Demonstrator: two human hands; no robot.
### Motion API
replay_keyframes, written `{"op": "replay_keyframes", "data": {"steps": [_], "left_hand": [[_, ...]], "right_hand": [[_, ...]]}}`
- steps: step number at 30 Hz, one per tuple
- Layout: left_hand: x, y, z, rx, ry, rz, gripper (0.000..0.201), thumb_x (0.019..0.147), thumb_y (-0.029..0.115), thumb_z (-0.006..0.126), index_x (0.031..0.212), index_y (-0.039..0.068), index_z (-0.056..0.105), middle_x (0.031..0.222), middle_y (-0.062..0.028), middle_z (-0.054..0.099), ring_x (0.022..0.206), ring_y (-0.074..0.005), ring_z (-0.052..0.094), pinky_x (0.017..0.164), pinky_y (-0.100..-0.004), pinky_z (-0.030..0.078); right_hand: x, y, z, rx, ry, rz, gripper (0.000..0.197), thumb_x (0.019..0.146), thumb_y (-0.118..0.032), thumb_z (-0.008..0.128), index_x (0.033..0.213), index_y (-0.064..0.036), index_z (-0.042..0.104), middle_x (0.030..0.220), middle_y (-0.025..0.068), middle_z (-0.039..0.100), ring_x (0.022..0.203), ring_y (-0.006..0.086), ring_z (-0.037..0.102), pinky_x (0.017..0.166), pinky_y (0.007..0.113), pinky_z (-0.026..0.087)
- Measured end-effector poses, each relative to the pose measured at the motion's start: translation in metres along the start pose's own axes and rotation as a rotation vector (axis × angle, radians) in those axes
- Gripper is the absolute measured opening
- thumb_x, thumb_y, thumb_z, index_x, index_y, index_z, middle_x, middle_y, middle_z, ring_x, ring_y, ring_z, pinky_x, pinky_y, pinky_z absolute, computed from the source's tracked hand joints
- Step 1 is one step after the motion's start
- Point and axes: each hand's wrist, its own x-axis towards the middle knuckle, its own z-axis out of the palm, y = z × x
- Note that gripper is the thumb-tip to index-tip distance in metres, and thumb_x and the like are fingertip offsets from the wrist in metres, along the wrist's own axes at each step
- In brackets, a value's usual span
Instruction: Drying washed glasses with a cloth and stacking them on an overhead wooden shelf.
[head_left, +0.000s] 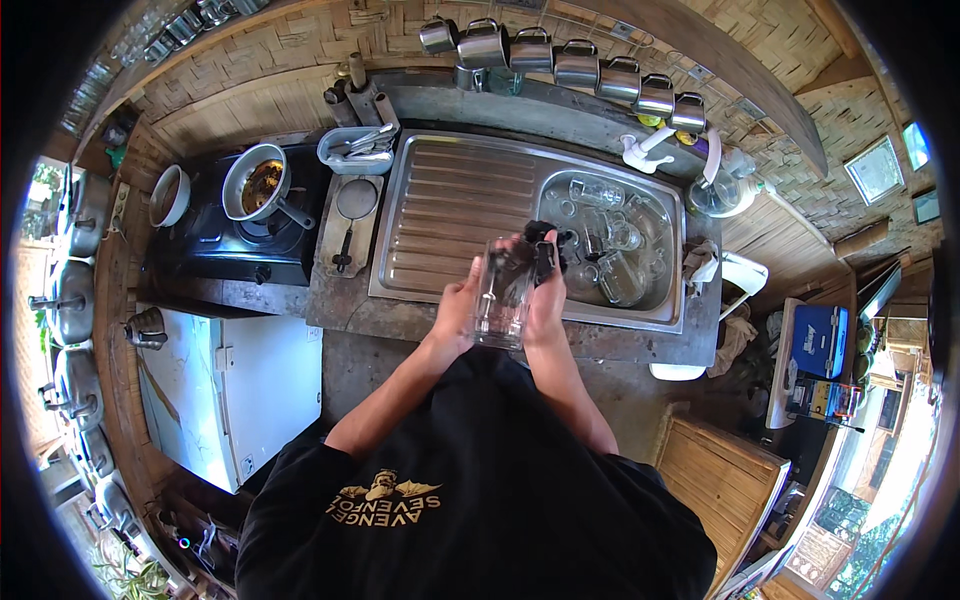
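Note:
Between my two hands is a tall, clear, straight-sided glass container (498, 315), tilted above the front edge of the sink unit. My left hand (459, 308) grips its left side with the fingers wrapped round it. On the other side, my right hand (545, 303) is closed on a dark, bunched scrubber (546, 247) at the container's far end; its exact kind is unclear. Just beyond my right hand, the steel sink basin (668, 310) holds several clear glasses and glass mugs (622, 280) lying in it.
The ribbed steel drainboard (450, 200) spans the left of the basin. A white tap (645, 152) stands behind it. Steel mugs (577, 66) hang above. Farther left are a cutlery tub (357, 151) and a black stove (200, 240) carrying a pan (240, 208).

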Motion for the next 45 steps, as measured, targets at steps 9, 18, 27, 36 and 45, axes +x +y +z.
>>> {"op": "replay_keyframes", "data": {"steps": [9, 18, 27, 36, 45], "left_hand": [[0.001, 0.026, -0.03, 0.797, 0.428, 0.69, 0.055, 0.104, 0.035, 0.042, 0.067, -0.003, 0.056, 0.066, -0.0113, 0.053, 0.07, -0.0224, 0.047, 0.066, -0.0388, 0.039], [-0.011, 0.039, -0.053, 1.048, 0.507, 1.479, 0.025, 0.093, 0.013, 0.055, 0.078, -0.006, 0.059, 0.089, -0.0168, 0.057, 0.082, -0.0313, 0.054, 0.073, -0.0413, 0.043], [-0.025, 0.057, -0.094, 1.071, 0.374, 1.52, 0.017, 0.091, 0.008, 0.058, 0.077, -0.003, 0.06, 0.097, -0.0165, 0.061, 0.084, -0.0307, 0.062, 0.07, -0.0357, 0.05], [-0.036, 0.062, -0.121, 0.948, 0.519, 1.424, 0.023, 0.095, 0.01, 0.055, 0.078, -0.002, 0.065, 0.082, -0.0117, 0.057, 0.065, -0.0236, 0.057, 0.056, -0.0324, 0.046], [-0.027, 0.07, -0.157, 0.555, 0.738, 0.843, 0.044, 0.103, 0.031, 0.046, 0.087, -0.007, 0.064, 0.07, -0.013, 0.063, 0.055, -0.0199, 0.061, 0.052, -0.0331, 0.047]], "right_hand": [[-0.027, 0.039, -0.017, -0.122, 0.162, 0.1, 0.042, 0.097, -0.047, 0.052, 0.114, -0.0105, 0.063, 0.108, 0.0037, 0.068, 0.095, 0.0202, 0.065, 0.087, 0.038, 0.051], [-0.004, 0.075, -0.05, -0.104, 0.118, 0.206, 0.032, 0.102, -0.027, 0.042, 0.114, -0.0035, 0.061, 0.106, 0.0099, 0.068, 0.094, 0.0247, 0.067, 0.083, 0.041, 0.055], [-0.01, 0.108, -0.038, -0.273, 0.229, 0.244, 0.021, 0.094, -0.012, 0.055, 0.108, 0.0012, 0.064, 0.098, 0.0125, 0.068, 0.083, 0.0229, 0.069, 0.071, 0.038, 0.057], [-0.003, 0.132, -0.041, -0.625, 0.241, 0.174, 0.025, 0.09, -0.017, 0.063, 0.109, -0.0001, 0.063, 0.091, 0.0084, 0.067, 0.072, 0.0197, 0.066, 0.057, 0.035, 0.053], [0.048, 0.144, -0.037, -1.332, 0.171, -0.173, 0.057, 0.086, -0.042, 0.07, 0.12, 0.0008, 0.053, 0.105, 0.0164, 0.066, 0.098, 0.0305, 0.064, 0.084, 0.038, 0.049]]}}
